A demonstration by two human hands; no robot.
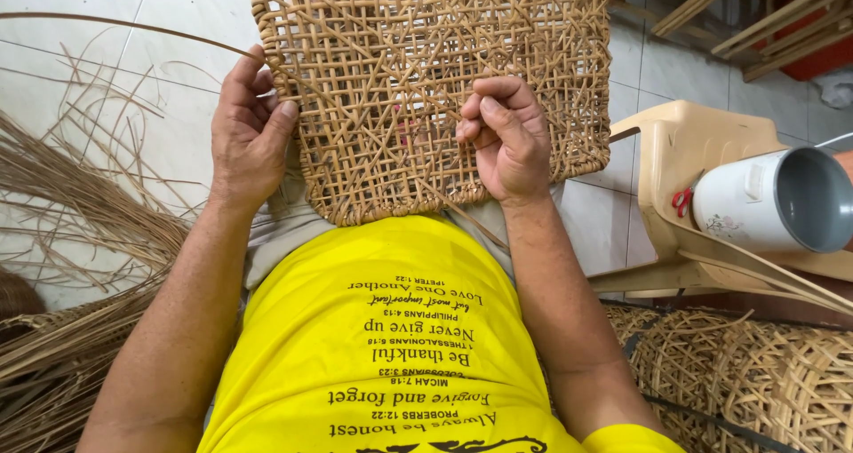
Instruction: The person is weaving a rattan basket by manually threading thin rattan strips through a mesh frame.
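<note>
Woven rattan panel (pixel 426 80) rests on the lap, open lattice, upright-ish toward the camera. Left hand (pixel 249 133) grips its left edge, thumb on front, fingers curled behind. Right hand (pixel 506 138) closed in a loose fist over the panel's lower right, probably pinching a rattan strand (pixel 462 213), hard to see. Loose rattan strips (pixel 80 213) lie on the floor left. Plastic stool (pixel 684 151) right, holding a white cup (pixel 769 200).

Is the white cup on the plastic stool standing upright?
No, the white cup lies tipped on its side on the beige plastic stool, its open grey mouth facing right.
</note>
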